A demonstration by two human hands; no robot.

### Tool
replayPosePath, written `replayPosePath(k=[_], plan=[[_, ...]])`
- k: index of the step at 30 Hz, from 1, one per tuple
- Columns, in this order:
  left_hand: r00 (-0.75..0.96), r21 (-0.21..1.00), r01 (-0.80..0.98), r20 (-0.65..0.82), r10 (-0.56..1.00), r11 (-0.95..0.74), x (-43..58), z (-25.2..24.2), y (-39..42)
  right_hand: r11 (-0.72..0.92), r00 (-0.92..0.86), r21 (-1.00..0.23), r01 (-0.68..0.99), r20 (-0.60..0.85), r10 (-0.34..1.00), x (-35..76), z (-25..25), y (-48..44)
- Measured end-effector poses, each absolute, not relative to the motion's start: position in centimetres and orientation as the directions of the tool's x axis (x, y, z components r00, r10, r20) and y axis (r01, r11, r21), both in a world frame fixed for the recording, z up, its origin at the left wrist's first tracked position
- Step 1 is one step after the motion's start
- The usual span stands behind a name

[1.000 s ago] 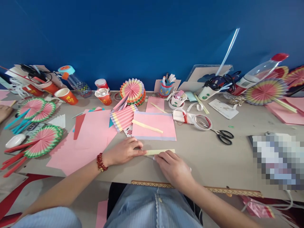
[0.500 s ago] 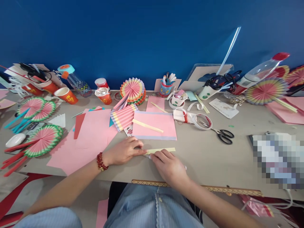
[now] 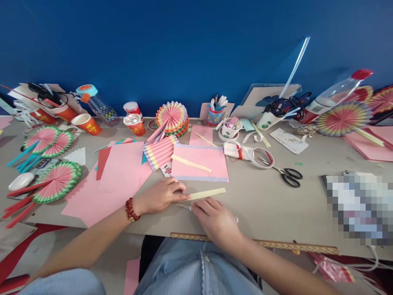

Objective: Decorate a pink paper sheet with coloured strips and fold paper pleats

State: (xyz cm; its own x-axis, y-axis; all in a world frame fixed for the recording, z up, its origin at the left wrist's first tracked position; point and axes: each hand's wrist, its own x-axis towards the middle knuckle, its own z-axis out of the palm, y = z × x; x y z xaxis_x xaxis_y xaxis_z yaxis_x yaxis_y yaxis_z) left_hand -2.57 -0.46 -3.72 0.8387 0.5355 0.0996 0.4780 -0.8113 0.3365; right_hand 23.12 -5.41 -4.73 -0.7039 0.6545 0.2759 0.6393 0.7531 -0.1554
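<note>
My left hand (image 3: pixel 161 195), with a red beaded bracelet on the wrist, is closed, its fingertips on the left end of a pale yellow paper strip (image 3: pixel 210 193) that lies on the table. Just right of it, my right hand (image 3: pixel 215 219) is closed round a slim white pen-like tool (image 3: pixel 184 206); most of the tool is hidden under the fingers, and its thin tip points left below the strip. Beyond the hands lies a pink sheet (image 3: pixel 201 172) with lilac edges, a second yellow strip (image 3: pixel 192 163) across it. A pleated striped paper (image 3: pixel 159 152) sits left of that sheet.
Pink sheets (image 3: pixel 119 172) spread on the left beside pleated round fans (image 3: pixel 57 182). Black-handled scissors (image 3: pixel 290 177) and a tape roll (image 3: pixel 262 157) lie to the right. Paper cups (image 3: pixel 86 124), a pen cup (image 3: pixel 214 116) and a tilted bottle (image 3: pixel 334 96) line the blue wall.
My right hand has drawn slightly down and left with the white tool, away from the strip. The strip's right end has shifted up a little; my left hand stays on its left end.
</note>
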Motion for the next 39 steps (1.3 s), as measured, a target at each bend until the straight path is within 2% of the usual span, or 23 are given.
replayPosePath(k=[7, 10, 13, 16, 20, 23, 27, 31, 35, 39], plan=[[0.826, 0.299, 0.504, 0.107, 0.553, -0.811, -2.3, -3.4, -0.9, 0.832, -0.772, -0.293, 0.471, 0.319, 0.550, 23.0, -3.7, -6.6], [0.813, 0.307, 0.514, 0.123, 0.569, -0.801, -2.2, -3.3, -1.1, 0.805, -0.694, -0.322, 0.498, 0.409, 0.593, 26.5, -3.1, -5.6], [0.805, 0.324, 0.514, 0.136, 0.577, -0.794, -2.0, -3.2, -1.2, 0.664, -0.519, -0.276, 0.694, 0.446, 0.729, 31.7, -3.1, -3.8], [0.792, 0.328, 0.515, 0.172, 0.586, -0.792, -1.7, -3.2, -1.3, 0.551, -0.432, -0.190, 0.813, 0.438, 0.789, 36.4, -3.8, -2.4], [0.786, 0.305, 0.519, 0.196, 0.586, -0.799, -1.4, -3.5, -1.3, 0.557, -0.473, -0.100, 0.824, 0.418, 0.776, 38.4, -4.3, -2.1], [0.783, 0.307, 0.515, 0.210, 0.585, -0.800, -1.3, -3.6, -1.3, 0.590, -0.494, -0.122, 0.798, 0.427, 0.758, 36.4, -3.8, -2.6], [0.742, 0.435, 0.519, 0.198, 0.640, -0.736, -1.3, -3.4, -1.3, 0.738, -0.664, -0.187, 0.648, 0.336, 0.668, 32.2, -3.2, -2.5], [0.654, 0.616, 0.509, 0.178, 0.735, -0.602, -1.4, -3.4, -1.4, 0.733, -0.698, -0.097, 0.673, 0.246, 0.673, 29.5, -3.8, -1.0], [0.458, 0.800, 0.470, 0.139, 0.878, -0.372, -1.2, -3.2, -1.8, 0.759, -0.742, -0.010, 0.651, 0.203, 0.639, 28.8, -4.2, 0.6], [0.267, 0.908, 0.385, 0.062, 0.962, -0.166, -0.9, -1.9, -2.1, 0.790, -0.776, -0.042, 0.612, 0.158, 0.610, 28.9, -3.6, 1.0]])
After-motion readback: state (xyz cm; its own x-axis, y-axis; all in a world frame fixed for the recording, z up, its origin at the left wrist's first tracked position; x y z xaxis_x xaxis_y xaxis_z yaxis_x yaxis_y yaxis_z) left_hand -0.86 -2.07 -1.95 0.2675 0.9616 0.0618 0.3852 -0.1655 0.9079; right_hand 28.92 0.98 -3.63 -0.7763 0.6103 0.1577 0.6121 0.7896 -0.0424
